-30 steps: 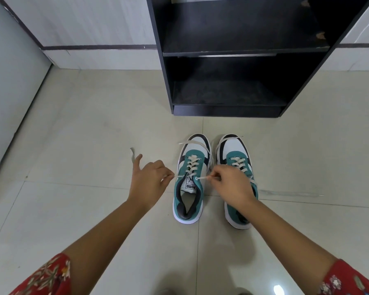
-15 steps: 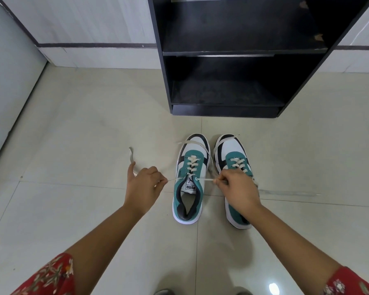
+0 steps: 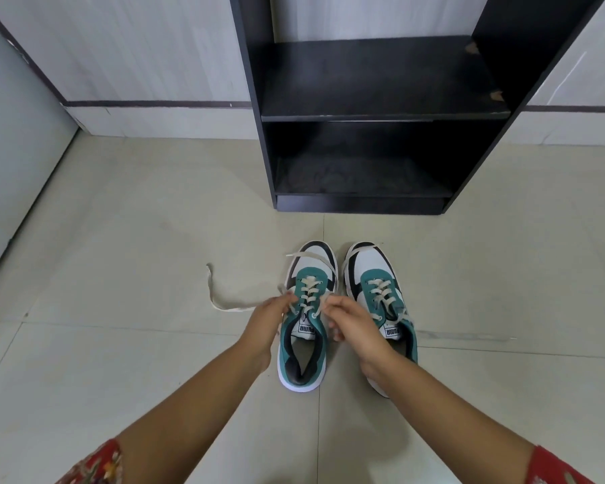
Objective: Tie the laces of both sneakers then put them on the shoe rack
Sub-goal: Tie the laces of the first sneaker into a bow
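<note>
both hands meet over the left sneaker [image 3: 306, 319] on the floor, left hand [image 3: 269, 317] and right hand [image 3: 350, 321] fingers each pinching a lace end across its tongue, near-to-far long axis pointing at the shoe rack [image 3: 364, 113] beyond.

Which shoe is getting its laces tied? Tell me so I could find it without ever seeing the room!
Find the tall black shoe rack against the wall. Two teal-and-white sneakers sit side by side on the floor before it. It is the left sneaker: both hands pinch its laces, and one long lace end trails out over the tiles.
</note>
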